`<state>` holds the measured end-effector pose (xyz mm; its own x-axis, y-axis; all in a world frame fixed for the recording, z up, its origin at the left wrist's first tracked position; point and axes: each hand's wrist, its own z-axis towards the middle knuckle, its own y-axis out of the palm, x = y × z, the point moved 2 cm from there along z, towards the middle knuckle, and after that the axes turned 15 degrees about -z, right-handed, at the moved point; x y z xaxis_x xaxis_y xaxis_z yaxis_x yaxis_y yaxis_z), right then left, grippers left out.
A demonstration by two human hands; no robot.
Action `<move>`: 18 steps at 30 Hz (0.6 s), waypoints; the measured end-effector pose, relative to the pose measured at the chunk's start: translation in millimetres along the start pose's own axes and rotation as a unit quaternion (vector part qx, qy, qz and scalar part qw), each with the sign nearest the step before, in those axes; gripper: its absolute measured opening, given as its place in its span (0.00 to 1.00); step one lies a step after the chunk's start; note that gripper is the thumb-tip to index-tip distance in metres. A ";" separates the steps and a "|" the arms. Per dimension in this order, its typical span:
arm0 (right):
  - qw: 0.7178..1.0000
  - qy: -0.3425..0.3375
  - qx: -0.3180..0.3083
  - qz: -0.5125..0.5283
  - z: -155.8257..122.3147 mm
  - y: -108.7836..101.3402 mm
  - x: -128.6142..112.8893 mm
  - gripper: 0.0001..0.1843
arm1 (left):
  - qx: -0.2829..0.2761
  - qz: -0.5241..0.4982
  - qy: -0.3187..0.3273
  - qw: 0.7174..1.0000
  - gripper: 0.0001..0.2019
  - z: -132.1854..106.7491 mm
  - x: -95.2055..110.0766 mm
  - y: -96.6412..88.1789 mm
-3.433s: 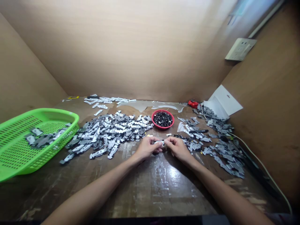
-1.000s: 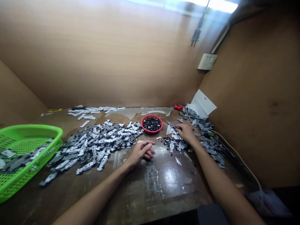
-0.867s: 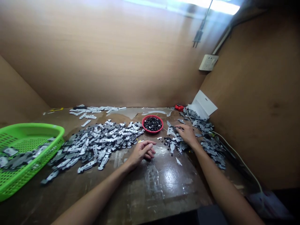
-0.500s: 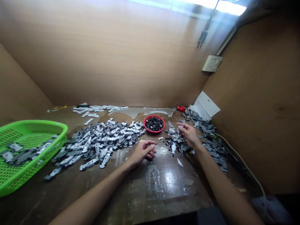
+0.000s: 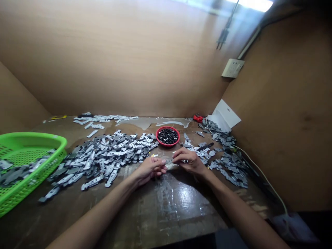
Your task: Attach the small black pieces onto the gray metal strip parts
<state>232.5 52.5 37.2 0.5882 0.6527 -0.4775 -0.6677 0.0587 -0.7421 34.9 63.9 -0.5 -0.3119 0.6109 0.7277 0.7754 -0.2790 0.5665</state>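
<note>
left hand point(image 5: 149, 169) | right hand point(image 5: 188, 162) | moved together | holding grey metal piece point(image 5: 169, 162)

No legible text, small mark on white card point(image 5: 223, 114) — too blurred

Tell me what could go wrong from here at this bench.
The metal plate pinched between the left hand and right hand might slip and get lost among the loose grey plates beside them. A careless knock could tip the red bowl just beyond the hands, scattering its small black parts.
</note>
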 end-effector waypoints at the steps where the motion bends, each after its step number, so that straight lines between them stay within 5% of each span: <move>1: 1.000 -0.009 -0.003 -0.003 -0.5 0.7 -1.3 0.07 | -0.001 -0.014 -0.013 1.000 0.15 -0.5 0.0 -0.6; 5: 1.000 -0.013 -0.003 0.016 0.3 0.2 -1.5 0.09 | -0.007 -0.053 -0.017 0.998 0.11 0.0 -1.6 -1.5; 9: 0.991 0.103 0.059 -0.058 0.9 -2.5 18.2 0.12 | 0.025 -0.054 0.062 0.996 0.10 2.8 -4.0 -2.8; 13: 0.977 0.123 0.011 -0.172 -2.9 6.1 41.7 0.06 | 0.053 0.002 0.099 0.994 0.12 3.1 -6.9 -0.3; 18: 0.974 0.112 -0.013 -0.196 -4.4 16.3 49.5 0.04 | 0.069 0.060 0.107 0.990 0.16 1.8 -9.2 2.9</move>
<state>252.7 82.5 -0.7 0.8822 0.4033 -0.2429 -0.3611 0.2488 -0.8987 40.9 58.8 -6.2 -0.3106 0.4044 0.8602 0.8772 -0.2267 0.4233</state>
